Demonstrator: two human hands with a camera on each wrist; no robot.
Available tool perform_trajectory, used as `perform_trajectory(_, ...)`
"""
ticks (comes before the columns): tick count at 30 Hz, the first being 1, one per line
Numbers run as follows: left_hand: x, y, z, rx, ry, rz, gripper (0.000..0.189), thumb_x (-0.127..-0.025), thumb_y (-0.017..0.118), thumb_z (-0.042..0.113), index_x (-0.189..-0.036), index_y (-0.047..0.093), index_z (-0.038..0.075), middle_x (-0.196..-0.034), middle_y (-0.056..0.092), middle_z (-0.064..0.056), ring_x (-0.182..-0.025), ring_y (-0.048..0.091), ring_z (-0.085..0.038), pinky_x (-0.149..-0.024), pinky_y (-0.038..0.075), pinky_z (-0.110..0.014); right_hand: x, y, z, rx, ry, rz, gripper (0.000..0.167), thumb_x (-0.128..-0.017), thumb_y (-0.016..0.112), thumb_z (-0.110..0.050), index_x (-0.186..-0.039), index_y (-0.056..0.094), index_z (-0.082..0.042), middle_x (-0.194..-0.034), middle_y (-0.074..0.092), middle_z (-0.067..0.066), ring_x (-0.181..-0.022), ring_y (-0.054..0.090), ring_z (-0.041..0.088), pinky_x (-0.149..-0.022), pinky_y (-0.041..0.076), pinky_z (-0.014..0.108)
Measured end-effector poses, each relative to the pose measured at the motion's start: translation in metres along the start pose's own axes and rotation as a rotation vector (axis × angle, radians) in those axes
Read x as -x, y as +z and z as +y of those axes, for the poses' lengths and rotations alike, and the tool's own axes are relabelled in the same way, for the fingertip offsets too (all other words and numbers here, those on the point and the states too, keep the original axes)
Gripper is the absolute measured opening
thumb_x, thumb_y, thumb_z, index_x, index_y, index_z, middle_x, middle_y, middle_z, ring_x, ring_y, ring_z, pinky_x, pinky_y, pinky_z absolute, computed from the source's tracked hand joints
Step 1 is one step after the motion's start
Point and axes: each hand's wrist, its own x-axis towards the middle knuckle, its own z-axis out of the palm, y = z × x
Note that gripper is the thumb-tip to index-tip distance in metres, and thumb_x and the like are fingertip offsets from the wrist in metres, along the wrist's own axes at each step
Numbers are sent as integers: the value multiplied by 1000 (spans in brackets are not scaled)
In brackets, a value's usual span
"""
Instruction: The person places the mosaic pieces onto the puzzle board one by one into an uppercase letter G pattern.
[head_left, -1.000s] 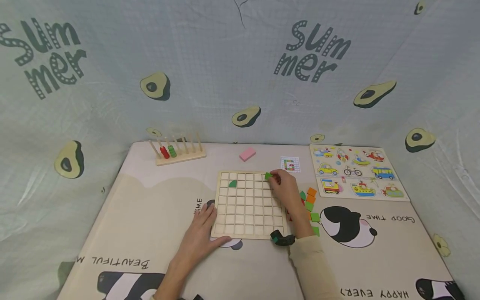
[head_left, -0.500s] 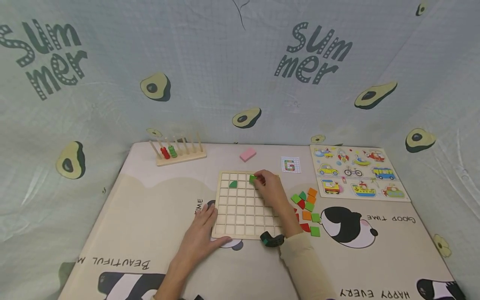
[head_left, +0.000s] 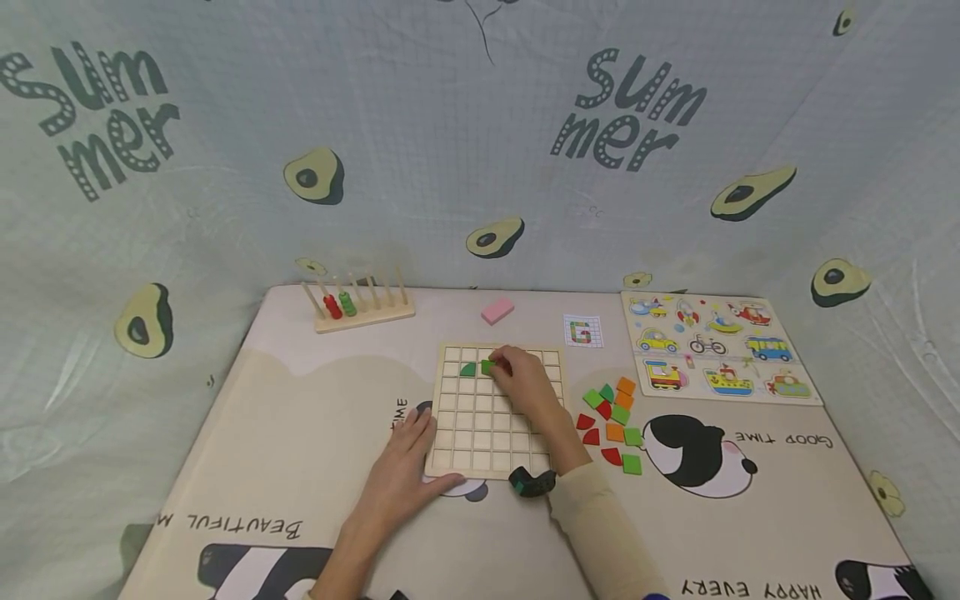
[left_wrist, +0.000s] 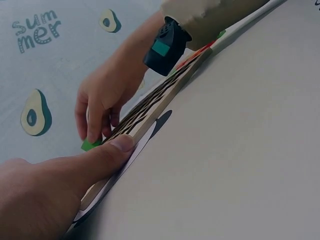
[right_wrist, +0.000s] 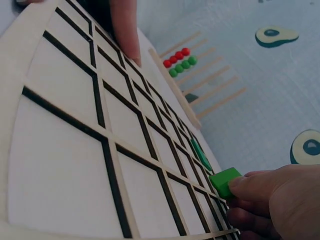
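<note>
A wooden grid board (head_left: pixel 465 435) lies on the table with one dark green quarter-round tile (head_left: pixel 468 369) in its second row. My right hand (head_left: pixel 527 385) pinches a light green square tile (right_wrist: pixel 226 182) between thumb and fingers, just right of the quarter-round one. In the left wrist view that square (left_wrist: pixel 90 145) shows below the fingertips, partly covered by them. My left hand (head_left: pixel 405 467) rests at the board's near left corner, fingers extended along the left side and thumb (left_wrist: pixel 121 143) touching the near edge.
Loose green, red and orange tiles (head_left: pixel 615 432) lie right of the board. Behind it are a pattern card (head_left: pixel 583 331) and a pink block (head_left: pixel 497 312). A peg rack with red and green beads (head_left: pixel 365 316) stands back left; a vehicle puzzle (head_left: pixel 716 348) lies back right.
My right hand has moved left across the board's upper rows with the green square tile, stopping beside the quarter-round tile. The left hand has stayed in place.
</note>
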Motion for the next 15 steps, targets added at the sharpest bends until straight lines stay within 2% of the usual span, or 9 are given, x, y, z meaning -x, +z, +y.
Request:
perform_trajectory(10,1,3,-1,13,-13,-16,97,-78,77,60,-146,48,-3,-157,43,-16,-150,34,-36,-124,32,-49,0,5,0,57,-12,-21,16,-97,66,-15,-110,72,-7,-92,66,4,-79,55,13,-71,51,27)
perform_trajectory(15,1,6,0,17,-11,-6,96,-78,77,59,-145,49,-3,-156,44,-17,-149,35,-36,-124,31,-50,-1,6,1,76,-28,-13,17,-96,67,-15,-110,73,-6,-97,68,6,-85,62,17,-77,57,33)
